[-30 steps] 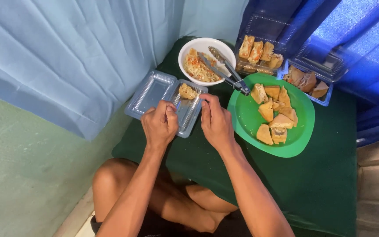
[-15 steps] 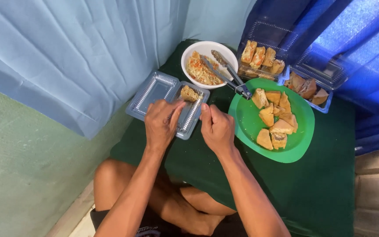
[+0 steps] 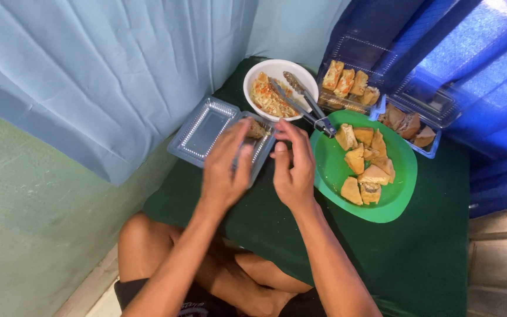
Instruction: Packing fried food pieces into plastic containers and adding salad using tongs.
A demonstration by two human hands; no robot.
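Clear plastic takes the attention here: a hinged clamshell box (image 3: 221,132) lies open at the left edge of a table spread with a dark green cloth (image 3: 429,252), and a person seated cross-legged works over it with both hands. The step appears to be packing, with one browned stuffed piece (image 3: 257,128) already sitting in the box's right half. The left hand (image 3: 225,167) rests over that half, fingers loosely extended and nearly flat, touching the tray and gripping nothing. The right hand (image 3: 293,164) hovers just beside it, fingers curled partway inward, empty as far as can be seen. Any further filling would likely call for a reach to the green plate (image 3: 397,196) of fried pieces near the middle, or the tongs (image 3: 300,103) resting across the white bowl (image 3: 259,73) at the far edge.
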